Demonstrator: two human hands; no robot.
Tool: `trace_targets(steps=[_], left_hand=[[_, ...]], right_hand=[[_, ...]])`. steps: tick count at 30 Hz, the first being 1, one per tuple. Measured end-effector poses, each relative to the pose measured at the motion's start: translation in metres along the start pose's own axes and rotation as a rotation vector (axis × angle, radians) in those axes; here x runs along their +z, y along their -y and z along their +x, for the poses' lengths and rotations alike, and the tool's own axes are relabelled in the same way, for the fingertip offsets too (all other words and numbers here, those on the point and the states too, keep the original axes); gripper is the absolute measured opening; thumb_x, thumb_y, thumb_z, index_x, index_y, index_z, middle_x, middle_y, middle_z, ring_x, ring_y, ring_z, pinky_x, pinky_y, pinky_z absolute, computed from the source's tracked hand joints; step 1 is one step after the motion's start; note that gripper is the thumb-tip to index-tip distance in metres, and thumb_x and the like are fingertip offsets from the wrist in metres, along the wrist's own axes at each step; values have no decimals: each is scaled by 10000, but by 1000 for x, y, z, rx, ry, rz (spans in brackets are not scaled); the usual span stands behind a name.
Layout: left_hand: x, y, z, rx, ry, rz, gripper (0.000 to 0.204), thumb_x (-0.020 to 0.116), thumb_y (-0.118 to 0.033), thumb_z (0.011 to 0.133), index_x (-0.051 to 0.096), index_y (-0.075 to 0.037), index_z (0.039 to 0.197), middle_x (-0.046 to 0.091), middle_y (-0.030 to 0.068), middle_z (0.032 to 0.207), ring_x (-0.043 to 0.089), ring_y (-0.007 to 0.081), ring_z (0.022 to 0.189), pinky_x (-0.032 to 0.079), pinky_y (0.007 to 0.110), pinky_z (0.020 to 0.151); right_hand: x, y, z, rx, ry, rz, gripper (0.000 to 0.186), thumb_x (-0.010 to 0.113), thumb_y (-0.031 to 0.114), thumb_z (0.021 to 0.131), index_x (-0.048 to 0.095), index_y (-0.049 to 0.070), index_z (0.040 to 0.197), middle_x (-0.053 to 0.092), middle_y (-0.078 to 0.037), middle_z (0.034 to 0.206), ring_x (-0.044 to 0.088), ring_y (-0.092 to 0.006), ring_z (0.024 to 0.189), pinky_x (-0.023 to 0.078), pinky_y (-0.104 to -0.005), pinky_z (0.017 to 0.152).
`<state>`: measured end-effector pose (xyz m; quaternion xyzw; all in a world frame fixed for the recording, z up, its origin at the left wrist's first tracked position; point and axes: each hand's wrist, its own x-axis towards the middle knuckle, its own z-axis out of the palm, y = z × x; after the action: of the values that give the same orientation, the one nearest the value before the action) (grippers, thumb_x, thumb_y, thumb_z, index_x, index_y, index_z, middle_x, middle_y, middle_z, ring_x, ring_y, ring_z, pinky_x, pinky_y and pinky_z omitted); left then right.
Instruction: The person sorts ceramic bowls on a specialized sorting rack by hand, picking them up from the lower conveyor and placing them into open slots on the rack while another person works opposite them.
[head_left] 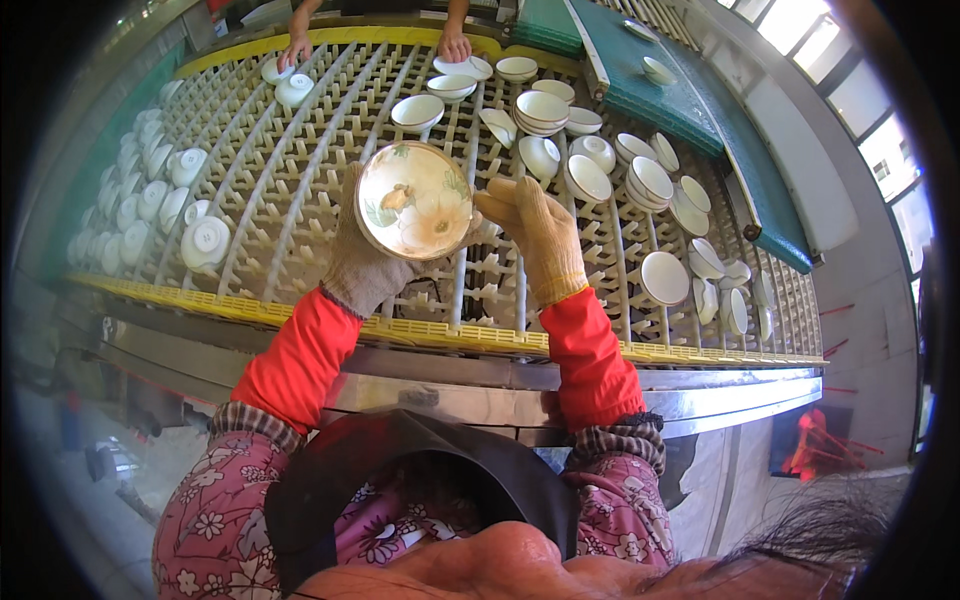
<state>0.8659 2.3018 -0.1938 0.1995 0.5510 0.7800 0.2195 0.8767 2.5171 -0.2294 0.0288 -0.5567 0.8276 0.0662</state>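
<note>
A round bowl with a flowered inside and brown rim [414,199] is held up, tilted toward me, above a pegged conveyor [430,290]. My left hand [365,255], in a greyish knit glove, grips it from behind, most fingers hidden. My right hand [530,230], in a tan glove, is at the bowl's right rim with its fingertips on it. To the right, plain white bowls [589,178] stand or lean, some stacked. At the left, several white bowls [205,240] lie mostly bottom up in rows.
Two co-worker hands reach in across the far edge [298,40], [455,42], both among white bowls. A green belt [690,120] with a couple of dishes runs at the upper right. A yellow rail [250,305] and metal ledge [700,398] border my side.
</note>
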Motion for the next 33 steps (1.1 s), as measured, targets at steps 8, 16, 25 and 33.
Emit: trace_targets(steps=[8, 16, 25, 33], left_hand=[[-33, 34, 9, 200, -96, 112, 669, 539, -486, 982, 368, -50, 1460, 513, 146, 1424, 500, 264, 1301, 379, 433, 1130], [-33, 35, 11, 324, -231, 728, 574, 641, -315, 979, 399, -15, 1406, 565, 129, 1366, 567, 222, 1227, 431, 354, 1082], [-27, 45, 14, 361, -184, 913, 518, 486, -380, 1056, 390, -32, 1428, 530, 109, 1407, 532, 227, 1259, 424, 367, 1095], [-8, 43, 22, 44, -108, -314, 770, 347, -681, 993, 416, -79, 1469, 457, 107, 1485, 465, 269, 1329, 392, 443, 1125]], right_hand=[[1, 8, -5, 83, 62, -68, 571, 497, 417, 1036, 611, -114, 1212, 699, -211, 1132, 687, -261, 1061, 492, -329, 1000], [5, 9, -12, 142, 128, -67, 449, 493, 320, 1041, 651, -84, 1158, 718, -154, 1082, 693, -219, 1025, 508, -309, 978], [10, 15, -21, -52, 24, -497, 487, 647, 284, 946, 574, -56, 1287, 717, -145, 1115, 673, -152, 987, 510, -265, 878], [6, 7, -19, -556, -76, -689, 365, 714, 212, 873, 598, -1, 1145, 690, -186, 1025, 679, -326, 960, 526, -369, 835]])
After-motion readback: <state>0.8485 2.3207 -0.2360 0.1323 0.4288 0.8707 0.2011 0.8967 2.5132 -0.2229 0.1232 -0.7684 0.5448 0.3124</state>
